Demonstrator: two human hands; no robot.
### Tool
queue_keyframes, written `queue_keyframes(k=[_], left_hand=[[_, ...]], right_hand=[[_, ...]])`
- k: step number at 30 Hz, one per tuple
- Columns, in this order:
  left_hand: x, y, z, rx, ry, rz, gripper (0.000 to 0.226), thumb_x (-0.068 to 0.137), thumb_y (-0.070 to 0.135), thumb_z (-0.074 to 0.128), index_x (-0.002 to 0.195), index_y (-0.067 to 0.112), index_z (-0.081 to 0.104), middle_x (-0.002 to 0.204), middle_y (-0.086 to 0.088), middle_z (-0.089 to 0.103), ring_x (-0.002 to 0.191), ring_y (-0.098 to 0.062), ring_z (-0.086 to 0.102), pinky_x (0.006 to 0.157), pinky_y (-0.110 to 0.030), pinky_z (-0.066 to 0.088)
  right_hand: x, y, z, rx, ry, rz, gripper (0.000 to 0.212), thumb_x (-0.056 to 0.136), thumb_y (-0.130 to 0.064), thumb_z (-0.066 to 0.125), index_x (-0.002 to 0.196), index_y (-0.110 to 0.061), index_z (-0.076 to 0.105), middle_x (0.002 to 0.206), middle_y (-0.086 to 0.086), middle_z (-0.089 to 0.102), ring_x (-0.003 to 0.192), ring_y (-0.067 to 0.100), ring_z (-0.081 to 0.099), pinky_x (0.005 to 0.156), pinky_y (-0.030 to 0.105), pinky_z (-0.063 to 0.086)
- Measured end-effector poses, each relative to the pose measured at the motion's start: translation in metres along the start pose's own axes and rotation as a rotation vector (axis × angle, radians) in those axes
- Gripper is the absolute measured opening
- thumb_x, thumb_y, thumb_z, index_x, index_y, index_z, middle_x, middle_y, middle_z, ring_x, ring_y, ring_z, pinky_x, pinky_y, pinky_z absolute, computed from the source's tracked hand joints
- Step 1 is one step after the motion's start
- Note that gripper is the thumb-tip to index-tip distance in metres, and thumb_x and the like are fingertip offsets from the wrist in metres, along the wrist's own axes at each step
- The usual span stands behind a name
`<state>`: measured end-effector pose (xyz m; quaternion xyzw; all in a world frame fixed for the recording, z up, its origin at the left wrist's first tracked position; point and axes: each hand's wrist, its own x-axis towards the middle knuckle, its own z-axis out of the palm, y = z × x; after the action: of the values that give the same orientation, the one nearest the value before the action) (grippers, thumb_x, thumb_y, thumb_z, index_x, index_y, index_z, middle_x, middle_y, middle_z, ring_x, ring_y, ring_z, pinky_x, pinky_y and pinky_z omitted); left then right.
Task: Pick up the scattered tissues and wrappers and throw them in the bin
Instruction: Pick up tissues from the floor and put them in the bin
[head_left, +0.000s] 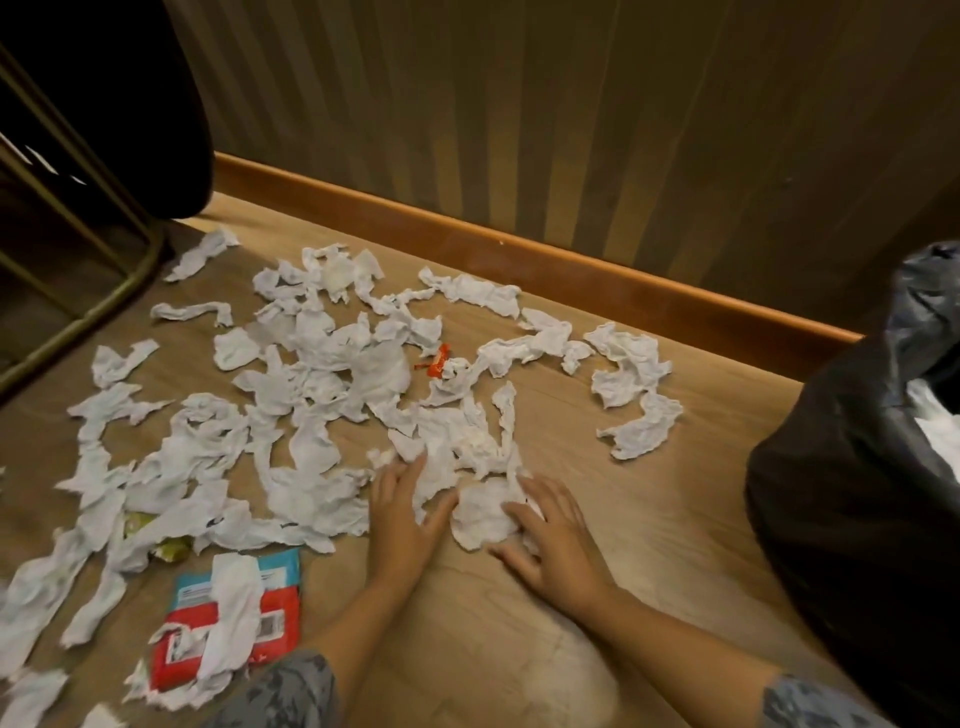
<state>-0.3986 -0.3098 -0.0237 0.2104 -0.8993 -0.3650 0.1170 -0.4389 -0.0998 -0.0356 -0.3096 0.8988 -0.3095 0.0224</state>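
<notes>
At far left we see a metal rack frame (88, 312) at the floor's edge, then white crumpled tissues (311, 374) strewn across the wooden floor (701, 467). A red and blue wrapper (270, 613) lies near the bottom left, a small orange wrapper (439, 361) mid-pile. Our left hand (402, 512) and right hand (550, 540) lie flat, fingers spread, pressing a tissue wad (485, 512) between them, neither closed around it. At right stands the bin (852, 509), lined with a black bag, tissues inside
</notes>
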Motion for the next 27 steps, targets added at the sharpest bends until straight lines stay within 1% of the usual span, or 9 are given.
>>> queue_keyframes(k=[3, 5, 9, 12, 16, 20, 22, 24, 27], left_hand=[[-0.028, 0.003, 0.006, -0.005, 0.11, 0.102, 0.021, 0.079, 0.03, 0.078, 0.094, 0.018, 0.07, 0.094, 0.001, 0.059, 0.095, -0.011, 0.048, 0.084, -0.027, 0.044], [-0.043, 0.005, 0.006, -0.038, 0.126, 0.106, 0.024, 0.077, 0.029, 0.08, 0.069, 0.016, 0.062, 0.074, 0.004, 0.056, 0.077, -0.014, 0.053, 0.071, -0.024, 0.042], [-0.058, 0.014, 0.0, -0.094, 0.157, 0.119, 0.026, 0.071, 0.01, 0.078, 0.064, 0.014, 0.053, 0.066, 0.004, 0.051, 0.062, -0.005, 0.047, 0.059, -0.013, 0.037], [-0.058, 0.031, -0.011, -0.212, 0.168, 0.11, 0.012, 0.067, 0.008, 0.063, 0.07, 0.014, 0.053, 0.075, 0.002, 0.051, 0.07, -0.005, 0.051, 0.064, -0.015, 0.042], [-0.042, 0.059, -0.029, -0.306, 0.313, 0.126, 0.021, 0.067, 0.001, 0.06, 0.082, 0.015, 0.058, 0.088, -0.002, 0.054, 0.085, -0.004, 0.055, 0.076, -0.014, 0.045], [-0.018, 0.059, -0.045, -0.241, 0.447, 0.032, 0.042, 0.07, -0.013, 0.064, 0.097, 0.02, 0.065, 0.111, -0.003, 0.058, 0.109, 0.002, 0.048, 0.096, -0.008, 0.036], [-0.01, 0.039, -0.046, -0.09, 0.435, -0.123, 0.047, 0.074, -0.007, 0.067, 0.108, 0.026, 0.064, 0.132, -0.001, 0.052, 0.13, -0.009, 0.037, 0.111, -0.021, 0.025], [-0.008, 0.013, -0.044, 0.117, 0.353, -0.279, 0.048, 0.08, 0.008, 0.071, 0.119, 0.033, 0.06, 0.152, 0.001, 0.035, 0.147, -0.02, 0.012, 0.119, -0.037, 0.003], [-0.016, -0.014, -0.037, 0.229, 0.183, -0.397, 0.044, 0.089, 0.049, 0.059, 0.13, 0.033, 0.055, 0.161, -0.003, 0.015, 0.149, -0.025, -0.01, 0.117, -0.048, -0.013]], right_hand=[[-0.013, 0.003, 0.001, 0.037, 0.041, -0.183, 0.026, 0.093, -0.041, 0.064, 0.089, -0.016, 0.059, 0.108, 0.002, 0.058, 0.107, 0.02, 0.051, 0.09, 0.035, 0.046], [-0.022, 0.006, -0.004, 0.076, 0.04, -0.24, 0.026, 0.093, -0.029, 0.066, 0.076, -0.015, 0.051, 0.09, 0.001, 0.053, 0.088, 0.017, 0.049, 0.077, 0.028, 0.042], [-0.028, 0.005, -0.022, 0.194, 0.043, -0.156, 0.024, 0.088, -0.021, 0.062, 0.073, -0.019, 0.044, 0.08, -0.006, 0.041, 0.073, 0.008, 0.039, 0.063, 0.021, 0.034], [-0.004, -0.001, -0.041, 0.231, 0.102, -0.055, 0.003, 0.08, -0.013, 0.051, 0.082, -0.014, 0.05, 0.089, -0.006, 0.044, 0.078, 0.008, 0.044, 0.07, 0.014, 0.037], [0.058, -0.012, -0.05, 0.216, 0.192, -0.001, 0.023, 0.079, -0.008, 0.044, 0.089, -0.007, 0.064, 0.107, 0.006, 0.059, 0.102, 0.015, 0.051, 0.091, 0.01, 0.033], [0.112, -0.025, -0.029, 0.171, 0.142, 0.075, 0.045, 0.076, -0.005, 0.042, 0.111, -0.016, 0.068, 0.129, 0.007, 0.059, 0.123, 0.028, 0.047, 0.106, 0.044, 0.033], [0.126, -0.029, -0.015, 0.083, 0.053, 0.151, 0.049, 0.085, -0.01, 0.04, 0.128, -0.022, 0.06, 0.148, 0.005, 0.045, 0.138, 0.031, 0.033, 0.113, 0.053, 0.02], [0.126, -0.029, -0.001, 0.03, -0.059, 0.215, 0.043, 0.098, -0.018, 0.038, 0.138, -0.028, 0.051, 0.16, -0.001, 0.023, 0.148, 0.03, 0.01, 0.117, 0.056, 0.002], [0.107, -0.021, 0.013, -0.004, -0.164, 0.172, 0.042, 0.1, -0.046, 0.04, 0.135, -0.025, 0.052, 0.161, -0.001, 0.02, 0.149, 0.027, 0.002, 0.116, 0.052, -0.01]])
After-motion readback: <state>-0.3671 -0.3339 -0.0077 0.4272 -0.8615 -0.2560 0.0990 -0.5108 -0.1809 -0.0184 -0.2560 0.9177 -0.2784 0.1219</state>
